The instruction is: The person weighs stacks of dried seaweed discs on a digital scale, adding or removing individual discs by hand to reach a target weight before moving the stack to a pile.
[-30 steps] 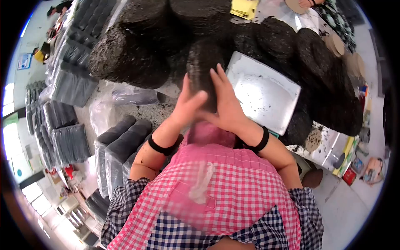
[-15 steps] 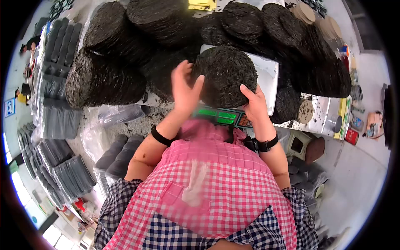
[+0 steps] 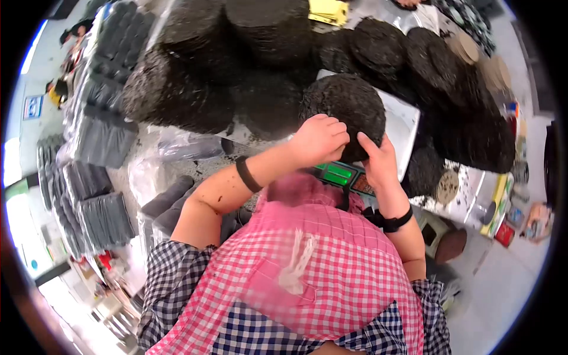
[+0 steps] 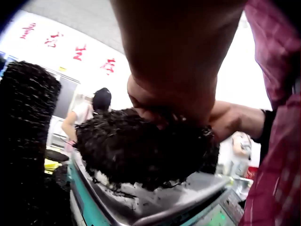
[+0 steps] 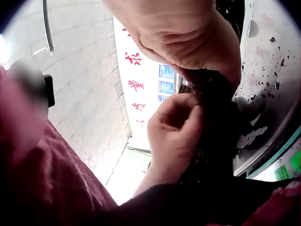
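A thick dark round disc of shredded, leafy-looking material (image 3: 343, 100) is tilted over the silver tray (image 3: 408, 121) of a scale. At its near left edge, my left hand (image 3: 319, 141) has its fingers curled and pinches the rim, as the right wrist view also shows of the left hand (image 5: 174, 134). My right hand (image 3: 381, 164) grips the near right edge, thumb on the face and fingers behind. In the left wrist view the disc (image 4: 141, 150) slants above the tray (image 4: 188, 190); whether its lower edge touches the tray I cannot tell.
Tall dark stacks (image 3: 171, 89) stand left of and behind the tray, with more dark discs (image 3: 376, 47) to the right. A green-lit display (image 3: 337, 173) is at the near side. Yellow packets (image 3: 328, 10) lie at the back. A person (image 4: 87, 110) stands beyond.
The disc, edge-on between both hands a second ago, now faces up over the tray. My left hand, spread beside it half a second ago, has moved right and curled onto its near edge.
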Action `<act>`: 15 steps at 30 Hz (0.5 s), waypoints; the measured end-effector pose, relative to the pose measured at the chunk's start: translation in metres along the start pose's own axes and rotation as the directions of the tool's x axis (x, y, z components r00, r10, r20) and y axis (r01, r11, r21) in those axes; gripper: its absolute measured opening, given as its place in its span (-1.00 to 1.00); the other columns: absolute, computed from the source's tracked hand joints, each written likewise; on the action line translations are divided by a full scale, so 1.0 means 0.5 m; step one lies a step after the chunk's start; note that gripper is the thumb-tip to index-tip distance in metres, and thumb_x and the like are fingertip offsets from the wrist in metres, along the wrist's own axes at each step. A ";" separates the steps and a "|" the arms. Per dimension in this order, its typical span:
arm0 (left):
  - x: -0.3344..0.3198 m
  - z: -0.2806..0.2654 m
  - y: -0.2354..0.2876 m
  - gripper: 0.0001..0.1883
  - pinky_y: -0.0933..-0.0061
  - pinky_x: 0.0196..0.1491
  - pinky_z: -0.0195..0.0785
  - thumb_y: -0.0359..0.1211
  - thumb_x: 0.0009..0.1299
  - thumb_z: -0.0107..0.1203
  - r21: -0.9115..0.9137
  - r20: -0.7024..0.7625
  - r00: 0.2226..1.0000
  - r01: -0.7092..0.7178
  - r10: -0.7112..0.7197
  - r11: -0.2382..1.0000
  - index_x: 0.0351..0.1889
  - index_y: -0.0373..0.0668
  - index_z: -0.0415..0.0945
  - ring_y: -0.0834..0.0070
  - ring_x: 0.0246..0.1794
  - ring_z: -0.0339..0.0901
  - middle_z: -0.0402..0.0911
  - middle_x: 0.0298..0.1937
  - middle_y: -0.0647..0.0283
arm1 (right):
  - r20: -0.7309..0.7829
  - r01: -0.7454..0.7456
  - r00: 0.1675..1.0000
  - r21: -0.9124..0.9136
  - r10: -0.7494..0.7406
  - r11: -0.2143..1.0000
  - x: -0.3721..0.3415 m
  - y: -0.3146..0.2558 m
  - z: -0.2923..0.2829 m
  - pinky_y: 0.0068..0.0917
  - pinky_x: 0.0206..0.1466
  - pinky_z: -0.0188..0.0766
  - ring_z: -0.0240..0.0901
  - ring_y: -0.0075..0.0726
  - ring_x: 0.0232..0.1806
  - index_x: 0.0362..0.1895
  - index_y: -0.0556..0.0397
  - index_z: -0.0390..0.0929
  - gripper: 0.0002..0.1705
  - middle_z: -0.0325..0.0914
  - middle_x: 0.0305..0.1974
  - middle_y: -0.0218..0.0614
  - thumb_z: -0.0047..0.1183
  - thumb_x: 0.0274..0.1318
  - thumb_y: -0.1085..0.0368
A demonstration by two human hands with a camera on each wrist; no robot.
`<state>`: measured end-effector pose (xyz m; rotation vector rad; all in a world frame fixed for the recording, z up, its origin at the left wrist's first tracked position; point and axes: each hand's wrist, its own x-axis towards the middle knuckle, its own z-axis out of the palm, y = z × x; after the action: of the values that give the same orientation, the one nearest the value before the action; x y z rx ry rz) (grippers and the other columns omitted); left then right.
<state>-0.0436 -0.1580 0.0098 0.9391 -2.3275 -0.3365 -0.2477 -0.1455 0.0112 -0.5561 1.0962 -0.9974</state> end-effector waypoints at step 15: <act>-0.100 0.064 0.052 0.08 0.08 0.56 0.08 -0.18 0.49 0.29 -0.944 0.081 0.744 0.271 -0.664 0.188 0.71 -0.12 -0.35 0.15 0.60 0.13 0.14 0.60 -0.06 | 0.512 0.592 0.794 -0.772 -0.327 0.230 -0.060 -0.023 0.007 -0.10 0.49 0.31 0.35 0.14 0.43 0.32 0.07 0.48 -0.09 0.46 0.35 -0.02 0.54 -0.23 0.30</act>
<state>-0.0489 -0.1040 -0.0258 0.9377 -1.0094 -1.4600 -0.2523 -0.1249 0.0360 -2.0280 1.2164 -0.6703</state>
